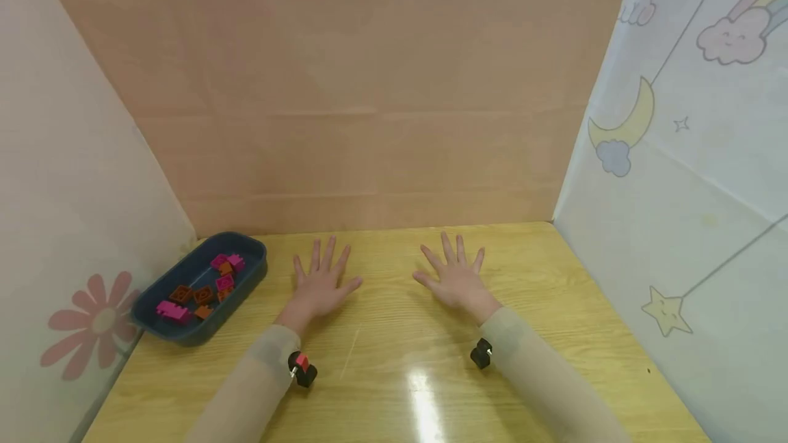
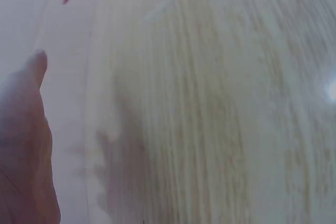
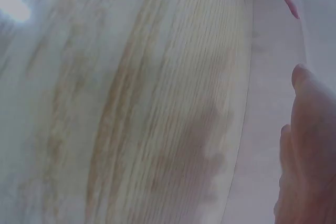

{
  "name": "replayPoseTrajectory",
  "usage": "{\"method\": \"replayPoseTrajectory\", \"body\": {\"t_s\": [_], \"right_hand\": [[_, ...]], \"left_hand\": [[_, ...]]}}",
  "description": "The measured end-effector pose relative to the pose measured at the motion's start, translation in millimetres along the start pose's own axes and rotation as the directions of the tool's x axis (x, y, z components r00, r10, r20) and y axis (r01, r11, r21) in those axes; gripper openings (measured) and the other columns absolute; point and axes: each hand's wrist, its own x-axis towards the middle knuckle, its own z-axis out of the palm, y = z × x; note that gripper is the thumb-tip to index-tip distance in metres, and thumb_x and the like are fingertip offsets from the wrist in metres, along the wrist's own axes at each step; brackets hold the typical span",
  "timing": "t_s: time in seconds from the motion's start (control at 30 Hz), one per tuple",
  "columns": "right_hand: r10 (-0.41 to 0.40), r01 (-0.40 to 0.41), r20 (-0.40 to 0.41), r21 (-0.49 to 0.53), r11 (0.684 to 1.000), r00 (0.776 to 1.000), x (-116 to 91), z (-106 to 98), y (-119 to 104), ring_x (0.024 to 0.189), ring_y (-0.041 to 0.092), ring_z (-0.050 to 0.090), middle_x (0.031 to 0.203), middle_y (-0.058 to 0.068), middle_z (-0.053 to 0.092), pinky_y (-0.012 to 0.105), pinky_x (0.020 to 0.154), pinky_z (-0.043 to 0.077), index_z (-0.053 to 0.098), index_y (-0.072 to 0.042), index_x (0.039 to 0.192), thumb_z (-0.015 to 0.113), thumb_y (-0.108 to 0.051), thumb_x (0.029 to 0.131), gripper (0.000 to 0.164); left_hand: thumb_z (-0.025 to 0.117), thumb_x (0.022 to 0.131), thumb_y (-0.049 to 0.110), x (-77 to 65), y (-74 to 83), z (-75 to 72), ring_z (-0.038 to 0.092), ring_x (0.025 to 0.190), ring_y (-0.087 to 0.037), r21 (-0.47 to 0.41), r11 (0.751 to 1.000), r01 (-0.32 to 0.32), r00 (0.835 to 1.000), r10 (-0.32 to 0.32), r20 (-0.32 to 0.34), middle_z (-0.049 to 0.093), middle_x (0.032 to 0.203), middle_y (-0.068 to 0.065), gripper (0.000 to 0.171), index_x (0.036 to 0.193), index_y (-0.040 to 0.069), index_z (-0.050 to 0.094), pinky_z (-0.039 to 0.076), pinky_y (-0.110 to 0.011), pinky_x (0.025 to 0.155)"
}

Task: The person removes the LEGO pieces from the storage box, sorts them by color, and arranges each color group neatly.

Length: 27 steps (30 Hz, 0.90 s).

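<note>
My left hand is spread palm down over the wooden table, fingers straight and apart, holding nothing. Opposite it, my right hand has the same spread pose, with bare table between the two. In both wrist views a shadow of the hand falls on the wood grain. Nearest the left hand stands a dark blue tray at the table's left side. Inside lie several toy building bricks, among them a pink brick and an orange-brown brick.
A brown paper-like panel rises along the table's back edge. White walls with drawings flank it: a flower on the left, a moon and star on the right. Each wrist carries a small black device.
</note>
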Motion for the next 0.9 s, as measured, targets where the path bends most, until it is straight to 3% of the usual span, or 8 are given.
{"method": "replayPoseTrajectory", "body": {"t_s": [0.13, 0.27, 0.4, 0.53, 0.63, 0.73, 0.8, 0.9], "right_hand": [[-0.040, 0.041, -0.018, 0.052, 0.998, 0.999, 3.1, 3.1, 5.1, 0.150, 0.042, -0.001, 0.166, 0.014, 0.003, 0.078, 0.107, 0.005, 0.023, -0.038, 0.159, 0.032, -0.074, 0.096, 0.073], [-0.112, 0.117, -0.061, 0.088, 0.989, 0.992, 6.4, 1.7, 13.3, 0.146, 0.042, 0.023, 0.161, 0.017, 0.024, 0.068, 0.110, 0.027, 0.035, -0.030, 0.156, 0.045, -0.061, 0.099, 0.066], [-0.165, 0.178, -0.108, 0.132, 0.975, 0.980, 5.4, -6.7, 22.2, 0.138, 0.041, 0.040, 0.153, 0.018, 0.041, 0.060, 0.106, 0.039, 0.050, -0.018, 0.148, 0.055, -0.047, 0.101, 0.056], [-0.154, 0.179, -0.141, 0.187, 0.966, 0.978, -2.4, -16.8, 24.4, 0.132, 0.037, 0.050, 0.146, 0.014, 0.051, 0.057, 0.103, 0.043, 0.060, -0.016, 0.140, 0.057, -0.042, 0.101, 0.047], [-0.148, 0.183, -0.168, 0.214, 0.960, 0.975, -6.9, -22.4, 23.7, 0.128, 0.035, 0.054, 0.142, 0.011, 0.056, 0.056, 0.101, 0.046, 0.063, -0.017, 0.136, 0.054, -0.045, 0.102, 0.046], [-0.145, 0.191, -0.196, 0.241, 0.952, 0.970, -9.4, -26.0, 22.3, 0.125, 0.033, 0.056, 0.139, 0.008, 0.059, 0.055, 0.100, 0.048, 0.065, -0.018, 0.134, 0.052, -0.049, 0.102, 0.046], [-0.144, 0.195, -0.207, 0.249, 0.949, 0.968, -9.9, -27.0, 21.8, 0.124, 0.032, 0.057, 0.139, 0.007, 0.059, 0.054, 0.098, 0.049, 0.065, -0.019, 0.134, 0.050, -0.051, 0.102, 0.047], [-0.139, 0.193, -0.213, 0.255, 0.948, 0.967, -9.8, -26.8, 20.7, 0.124, 0.031, 0.058, 0.139, 0.005, 0.059, 0.052, 0.098, 0.050, 0.065, -0.021, 0.134, 0.050, -0.051, 0.101, 0.046]], "left_hand": [[0.040, 0.097, 0.068, -4.3, -1.0, -11.1, -0.015, 0.150, -0.035, -0.086, 0.996, -0.036, 0.999, 0.037, 0.015, -0.005, 0.166, -0.008, 0.081, 0.161, 0.023, 0.017, -0.008, -0.077, 0.107], [0.047, 0.101, 0.056, -19.5, -12.9, -34.1, 0.015, 0.149, -0.037, -0.245, 0.968, -0.050, 0.999, 0.047, -0.017, 0.019, 0.164, -0.013, 0.073, 0.157, 0.013, 0.032, 0.015, -0.068, 0.114], [0.057, 0.101, 0.042, -43.6, -37.1, -57.9, 0.055, 0.124, -0.040, -0.381, 0.921, -0.080, 0.975, -0.007, -0.223, 0.042, 0.153, -0.014, 0.058, 0.149, 0.010, 0.048, 0.040, -0.059, 0.105], [0.064, 0.099, 0.032, -74.8, -65.5, -82.0, 0.060, 0.120, -0.034, -0.372, 0.928, -0.035, 0.874, -0.152, -0.461, 0.059, 0.139, -0.011, 0.045, 0.140, 0.014, 0.060, 0.050, -0.034, 0.098], [0.068, 0.096, 0.027, -97.4, -85.8, -94.4, 0.065, 0.105, -0.025, -0.416, 0.907, 0.075, 0.761, -0.321, -0.564, 0.064, 0.134, -0.004, 0.041, 0.137, 0.020, 0.064, 0.044, -0.013, 0.084], [0.065, 0.098, 0.027, -119.9, -103.4, -99.7, 0.061, 0.112, -0.028, -0.502, 0.846, 0.182, 0.655, -0.485, -0.579, 0.057, 0.142, -0.003, 0.046, 0.143, 0.021, 0.058, 0.044, -0.020, 0.096], [0.060, 0.100, 0.028, -133.5, -114.0, -99.0, 0.046, 0.134, -0.031, -0.566, 0.790, 0.236, 0.616, -0.572, -0.542, 0.043, 0.154, -0.004, 0.052, 0.149, 0.018, 0.049, 0.035, -0.036, 0.112], [0.055, 0.100, 0.028, -149.5, -128.3, -93.9, 0.014, 0.150, -0.033, -0.652, 0.703, 0.284, 0.585, -0.666, -0.462, 0.017, 0.165, -0.009, 0.064, 0.157, 0.010, 0.031, 0.011, -0.051, 0.121]]}}
